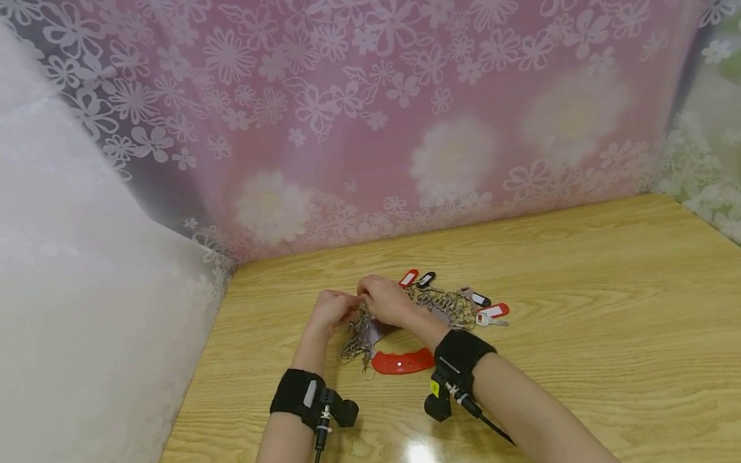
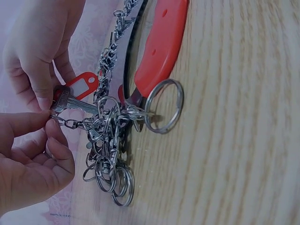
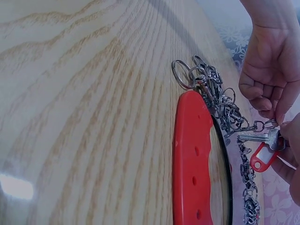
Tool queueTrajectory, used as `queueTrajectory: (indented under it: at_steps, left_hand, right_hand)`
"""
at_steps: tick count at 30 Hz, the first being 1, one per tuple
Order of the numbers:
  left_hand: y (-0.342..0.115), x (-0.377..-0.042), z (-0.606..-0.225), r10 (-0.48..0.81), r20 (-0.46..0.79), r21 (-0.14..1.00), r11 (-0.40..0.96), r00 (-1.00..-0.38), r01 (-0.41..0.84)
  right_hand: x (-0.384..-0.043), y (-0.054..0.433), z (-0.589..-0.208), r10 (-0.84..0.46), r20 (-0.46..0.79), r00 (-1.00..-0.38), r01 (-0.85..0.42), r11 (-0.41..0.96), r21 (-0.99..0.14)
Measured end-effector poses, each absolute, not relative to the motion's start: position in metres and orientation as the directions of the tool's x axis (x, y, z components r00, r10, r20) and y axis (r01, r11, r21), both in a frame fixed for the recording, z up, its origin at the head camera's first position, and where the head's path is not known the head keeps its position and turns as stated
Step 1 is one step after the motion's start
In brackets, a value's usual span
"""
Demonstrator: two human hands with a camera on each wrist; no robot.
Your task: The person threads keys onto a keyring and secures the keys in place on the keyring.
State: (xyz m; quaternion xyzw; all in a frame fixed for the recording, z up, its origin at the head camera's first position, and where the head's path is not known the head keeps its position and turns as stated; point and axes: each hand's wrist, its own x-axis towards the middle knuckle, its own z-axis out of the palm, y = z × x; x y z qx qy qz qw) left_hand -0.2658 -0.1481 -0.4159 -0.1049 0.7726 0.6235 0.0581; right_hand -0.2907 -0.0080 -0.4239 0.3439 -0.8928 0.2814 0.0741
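Observation:
My left hand [image 1: 332,310] pinches a split ring at the end of a small swivel clasp [image 2: 84,123] between thumb and forefinger. Close against it, my right hand [image 1: 384,298] holds a silver key [image 2: 77,104] by its head, and a red key tag [image 3: 264,156] with a white label hangs by that key. The clasp belongs to a key carrier with a red grip [image 1: 403,362] and a curved metal band. Many more clasps with rings [image 2: 123,185] hang in a tangle along the band. The fingertips of both hands meet at the split ring.
On the carrier's far right side lie another red tag [image 1: 495,310], a black tag [image 1: 480,299] and a loose-lying silver key [image 1: 494,321]. A red tag [image 1: 408,278] and a black tag [image 1: 425,279] lie behind. Floral cloth [image 1: 347,116] hangs behind the wooden table [image 1: 596,388].

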Motion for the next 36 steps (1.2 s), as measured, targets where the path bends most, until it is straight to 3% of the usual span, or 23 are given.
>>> queueTrajectory:
  at_steps: [8, 20, 36]
  left_hand:
    - [-0.1486, -0.2646, -0.4180, -0.102, -0.230, 0.950, 0.193, -0.968, -0.246]
    - [-0.1465, -0.2613, -0.4207, -0.055, -0.101, 0.917, 0.383, -0.993, -0.114]
    - [-0.1465, -0.2646, -0.4206, -0.116, -0.174, 0.957, 0.213, -0.978, -0.195]
  right_hand:
    - [-0.2900, -0.0079, -0.4261, -0.579, 0.336, -0.742, -0.668, 0.602, -0.437]
    - [-0.2906, -0.0100, -0.4255, -0.513, 0.284, -0.810, -0.585, 0.674, -0.451]
    - [-0.2879, -0.0119, -0.4229, -0.526, 0.305, -0.794, -0.607, 0.658, -0.445]
